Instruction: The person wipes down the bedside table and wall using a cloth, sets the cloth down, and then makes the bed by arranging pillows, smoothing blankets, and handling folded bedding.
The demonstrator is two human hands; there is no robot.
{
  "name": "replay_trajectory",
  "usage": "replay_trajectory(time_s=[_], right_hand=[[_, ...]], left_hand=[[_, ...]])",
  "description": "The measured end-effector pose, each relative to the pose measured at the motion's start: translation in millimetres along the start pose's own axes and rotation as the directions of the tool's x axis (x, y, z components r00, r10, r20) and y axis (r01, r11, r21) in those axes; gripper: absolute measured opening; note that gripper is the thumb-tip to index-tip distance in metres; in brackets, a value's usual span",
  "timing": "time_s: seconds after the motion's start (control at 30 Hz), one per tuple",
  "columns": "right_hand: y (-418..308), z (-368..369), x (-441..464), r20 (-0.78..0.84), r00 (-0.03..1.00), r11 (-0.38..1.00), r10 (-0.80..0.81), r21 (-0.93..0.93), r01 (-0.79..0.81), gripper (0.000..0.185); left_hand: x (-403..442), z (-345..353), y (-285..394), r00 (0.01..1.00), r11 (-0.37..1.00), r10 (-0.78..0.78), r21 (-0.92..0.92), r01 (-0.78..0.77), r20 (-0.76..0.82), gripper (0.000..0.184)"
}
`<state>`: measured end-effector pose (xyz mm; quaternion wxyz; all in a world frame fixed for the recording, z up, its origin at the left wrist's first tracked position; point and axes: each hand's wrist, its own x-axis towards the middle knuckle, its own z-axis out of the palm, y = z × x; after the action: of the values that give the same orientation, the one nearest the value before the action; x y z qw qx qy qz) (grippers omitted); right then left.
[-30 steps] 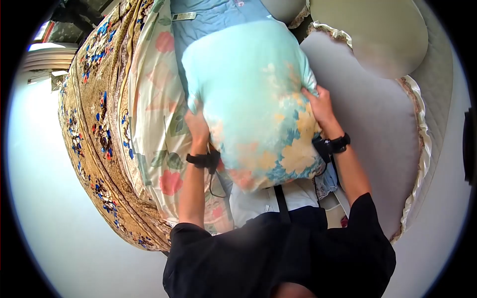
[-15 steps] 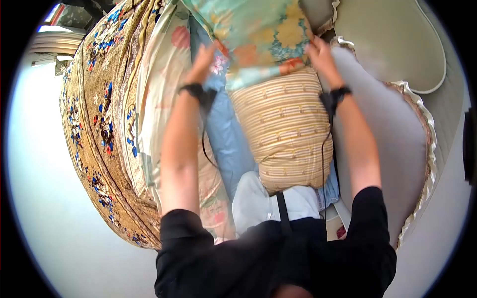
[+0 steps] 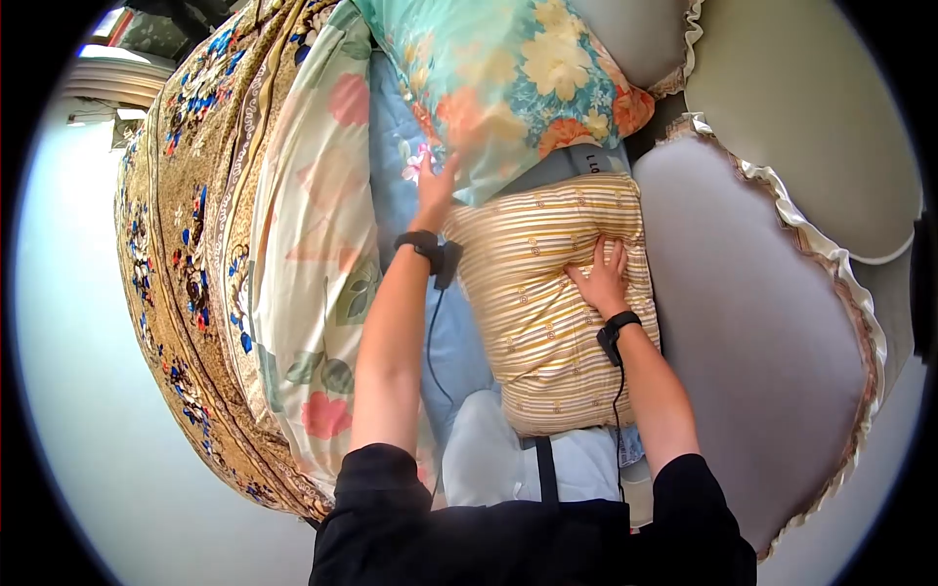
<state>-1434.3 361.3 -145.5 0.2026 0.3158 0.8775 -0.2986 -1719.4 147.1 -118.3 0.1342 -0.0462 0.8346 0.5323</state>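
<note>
My right hand (image 3: 602,280) presses into the striped pillow (image 3: 547,342), its fingers spread and a dent in the fabric beneath them. My left hand (image 3: 440,181) is at the near left edge of a teal floral pillow (image 3: 557,73). Its thumb points up, but motion smears the other fingers, so I cannot make out a grip. The striped pillow lies in front of my body, nearer than the floral one. Between the two pillows a strip of grey-blue cloth shows.
To the left are a pale flowered quilt (image 3: 322,205) and a brown patterned blanket (image 3: 186,283). Light blue bedding (image 3: 454,337) lies beneath the pillows. Grey padded cushions (image 3: 752,322) with ruffled edges stand on the right. A cable (image 3: 618,420) hangs from each wrist strap.
My right hand has left the floral pillow's right side and come down onto the striped pillow. The left hand has shifted slightly right and nearer. More of the floral pillow's right corner shows.
</note>
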Motion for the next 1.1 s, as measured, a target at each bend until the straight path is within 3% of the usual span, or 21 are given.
replay_trajectory(time_s=[0.03,0.07,0.1,0.13,0.17,0.23,0.27,0.3,0.33,0.4,0.47,0.53,0.6,0.63,0.67,0.73,0.8,0.87,0.93,1.0,1.1], right_hand=[[-1.8,1.2,-0.5,-0.011,1.0,1.0,0.008,-0.008,-0.008,0.103],[-2.9,0.7,0.6,-0.005,1.0,1.0,0.014,-0.016,-0.014,0.103],[-4.2,0.1,1.4,-0.001,1.0,0.999,0.022,-0.024,-0.022,0.103],[-3.8,-0.1,2.1,0.005,1.0,0.999,0.029,-0.034,-0.028,0.103],[-3.0,2.2,4.2,0.001,0.999,0.999,0.033,-0.039,-0.033,0.102],[-5.5,0.9,8.5,0.023,0.998,0.996,0.062,-0.066,-0.06,0.103],[-7.4,1.2,10.3,0.035,0.996,0.994,0.078,-0.078,-0.075,0.103],[-7.8,3.1,11.7,0.023,0.996,0.992,0.085,-0.096,-0.083,0.103],[-5.8,3.9,13.6,0.006,0.996,0.991,0.086,-0.103,-0.084,0.103],[-1.7,9.7,17.7,-0.019,0.997,0.99,0.075,-0.117,-0.076,0.103],[5.4,9.5,19.0,0.005,0.998,0.993,0.06,-0.105,-0.059,0.103],[13.5,9.5,19.5,0.022,0.999,0.996,0.023,-0.085,-0.021,0.103],[15.6,6.1,19.4,0.029,1.0,0.996,0.003,-0.085,-0.001,0.103],[16.5,1.7,20.6,0.031,1.0,0.996,-0.004,-0.091,0.006,0.103],[14.2,1.1,22.6,0.035,0.999,0.995,0.007,-0.099,-0.004,0.103],[9.4,-1.9,19.5,0.055,0.998,0.992,0.036,-0.122,-0.029,0.104],[10.4,-1.4,20.4,0.08,0.996,0.994,0.043,-0.108,-0.034,0.104],[11.2,-3.9,20.6,0.109,0.993,0.991,0.048,-0.126,-0.034,0.104],[12.0,-2.3,19.7,0.108,0.993,0.991,0.037,-0.129,-0.023,0.104],[15.2,-3.8,20.5,0.111,0.994,0.992,0.022,-0.128,-0.008,0.104],[2.4,-25.4,21.1,0.22,0.972,0.98,0.086,-0.196,-0.042,0.104]], left_hand=[[3.6,-13.2,12.0,0.999,0.985,-0.006,0.173,-0.002,0.041,0.085],[-7.6,-27.4,42.0,0.999,0.743,0.03,0.669,-0.035,0.019,0.084],[-16.5,-43.1,62.8,0.997,0.274,0.069,0.961,-0.039,0.021,0.083],[8.6,-78.5,44.8,0.964,0.023,0.236,0.991,-0.13,0.121,0.085],[14.4,-103.6,57.5,0.911,-0.09,0.41,0.996,-0.01,0.046,0.093],[22.1,-142.3,101.4,0.833,-0.03,0.536,0.983,0.181,-0.137,0.097],[22.7,-163.2,112.1,0.905,-0.073,0.394,0.976,0.206,-0.161,0.096],[63.1,-210.6,80.3,0.968,0.034,0.126,0.976,0.216,-0.219,0.084],[82.0,-252.1,65.6,0.982,0.101,-0.015,0.977,0.19,-0.19,0.063],[46.5,-278.8,94.8,0.985,0.191,0.103,0.974,0.12,-0.141,0.047],[14.0,-309.2,118.5,0.961,0.106,0.251,0.99,0.097,-0.121,0.045],[-10.8,-351.9,131.9,0.939,0.209,0.311,0.974,0.082,-0.146,0.046],[-27.3,-401.1,121.8,0.939,0.327,0.219,0.927,0.185,-0.265,0.045],[-48.6,-405.7,124.2,0.912,0.37,0.242,0.901,0.228,-0.33,0.046],[-52.7,-418.8,111.0,0.911,0.296,0.197,0.908,0.297,-0.362,0.048],[-56.4,-419.6,84.1,0.861,0.321,0.172,0.854,0.409,-0.478,0.05],[-46.6,-411.1,62.3,0.864,0.355,0.099,0.829,0.433,-0.493,0.051],[-2.5,-441.1,-2.3,0.933,0.405,0.01,0.854,0.326,-0.36,0.052],[15.0,-411.7,-12.4,0.919,0.348,-0.027,0.858,0.377,-0.393,0.053],[30.6,-383.9,-17.7,0.872,0.208,-0.062,0.849,0.487,-0.485,0.052],[41.1,-370.8,-29.3,0.889,0.192,-0.061,0.869,0.457,-0.454,0.049]])
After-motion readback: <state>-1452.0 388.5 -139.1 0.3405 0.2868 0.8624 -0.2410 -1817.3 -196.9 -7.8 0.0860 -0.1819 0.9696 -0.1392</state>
